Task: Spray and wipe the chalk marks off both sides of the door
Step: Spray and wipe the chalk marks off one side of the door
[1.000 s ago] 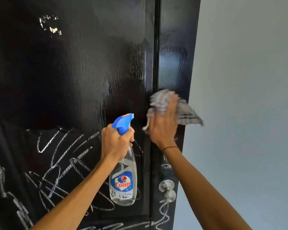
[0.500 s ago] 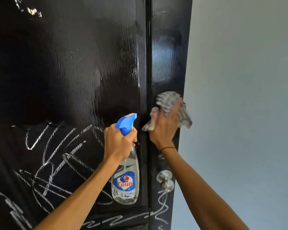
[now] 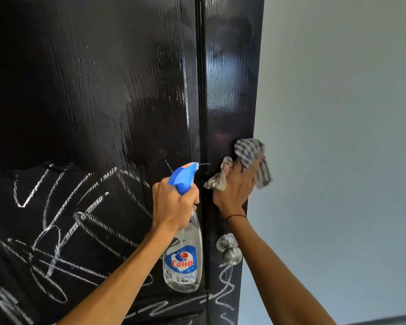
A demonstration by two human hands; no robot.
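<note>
A glossy black door (image 3: pixel 103 90) fills the left of the view, wet and streaked on its upper part. White chalk marks (image 3: pixel 63 221) cover its lower panel and the stile below the knob. My left hand (image 3: pixel 174 202) grips the neck of a clear spray bottle (image 3: pixel 183 261) with a blue trigger head, nozzle pointing right at the door. My right hand (image 3: pixel 237 186) presses a grey striped cloth (image 3: pixel 251 156) against the door's right stile, just above the knob.
A round metal door knob (image 3: pixel 229 248) sticks out below my right wrist. To the right of the door's edge is a plain pale wall (image 3: pixel 338 137). A dark strip shows at the bottom right corner.
My right hand with the cloth has slid a little to the right along the stile towards the door's edge. My left hand keeps the bottle in the same place.
</note>
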